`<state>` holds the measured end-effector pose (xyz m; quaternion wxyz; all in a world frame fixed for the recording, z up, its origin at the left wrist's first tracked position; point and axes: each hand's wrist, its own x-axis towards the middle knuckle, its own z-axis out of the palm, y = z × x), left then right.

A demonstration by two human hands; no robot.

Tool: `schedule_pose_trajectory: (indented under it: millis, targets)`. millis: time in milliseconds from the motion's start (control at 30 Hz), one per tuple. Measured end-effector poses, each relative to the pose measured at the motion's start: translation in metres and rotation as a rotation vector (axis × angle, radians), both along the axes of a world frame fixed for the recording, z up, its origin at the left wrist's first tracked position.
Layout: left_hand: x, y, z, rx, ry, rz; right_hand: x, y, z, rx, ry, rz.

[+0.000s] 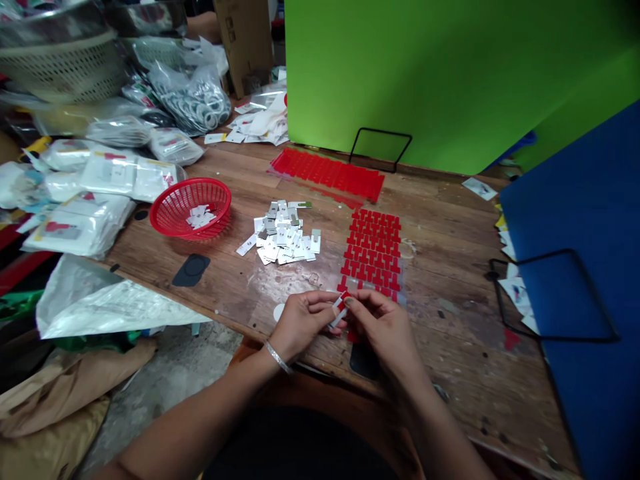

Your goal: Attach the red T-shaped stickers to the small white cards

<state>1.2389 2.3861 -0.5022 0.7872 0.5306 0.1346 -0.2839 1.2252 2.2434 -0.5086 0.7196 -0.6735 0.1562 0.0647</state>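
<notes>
Between my two hands, above the table's near edge, is a small flat metal plate (339, 317) with a red sticker (343, 300) at its upper end. My left hand (305, 320) grips the plate from the left, thumb along its face. Pinched at the red end is my right hand (383, 320), its thumb pressing on the sticker. Just beyond my hands lies a sheet of red T-shaped stickers (373, 243), partly covered by them. A loose pile of similar metal plates (285, 237) sits to the left of that sheet.
A red basket (165, 230) with a few pieces inside stands at left. Red sticker sheets (325, 175) lie at the back, before a green panel (425, 73) and a black wire stand (380, 132). Bagged goods (115, 173) crowd the left; a blue panel (590, 233) bounds the right.
</notes>
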Motion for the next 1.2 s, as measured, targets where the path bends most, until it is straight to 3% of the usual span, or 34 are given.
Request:
schedule_pose_trajectory:
  millis: [167,367,467,600,700,800,867,933,1067,1200]
  targets:
    - [0.0,0.004,0.0,-0.042,-0.061,-0.103,-0.005,0.001,0.002,-0.074,-0.063,-0.04]
    - [0.012,0.022,-0.005,0.147,-0.137,-0.034,0.003,0.012,-0.009,-0.119,-0.069,0.097]
    - [0.042,0.064,0.012,0.437,-0.389,0.137,0.014,0.014,-0.013,-0.182,-0.111,0.113]
    - [0.091,0.138,0.056,1.076,-0.882,0.408,0.026,0.018,-0.01,-0.314,-0.202,0.161]
    - [0.112,0.164,0.075,1.407,-1.041,0.453,0.027,0.023,-0.008,-0.376,-0.247,0.194]
    - [0.115,0.149,0.063,1.422,-1.038,0.26,0.023,0.026,-0.01,-0.39,-0.266,0.211]
    - [0.114,0.125,0.042,1.378,-0.994,0.034,0.018,0.025,-0.011,-0.391,-0.261,0.22]
    - [0.114,0.102,0.021,1.402,-0.952,-0.103,0.013,0.021,-0.012,-0.396,-0.253,0.213]
    - [0.122,0.075,-0.006,1.527,-0.849,-0.119,0.004,0.008,-0.012,-0.401,-0.225,0.17]
    - [0.133,0.072,-0.012,1.524,-0.773,-0.098,-0.003,-0.002,-0.016,-0.365,-0.188,0.158]
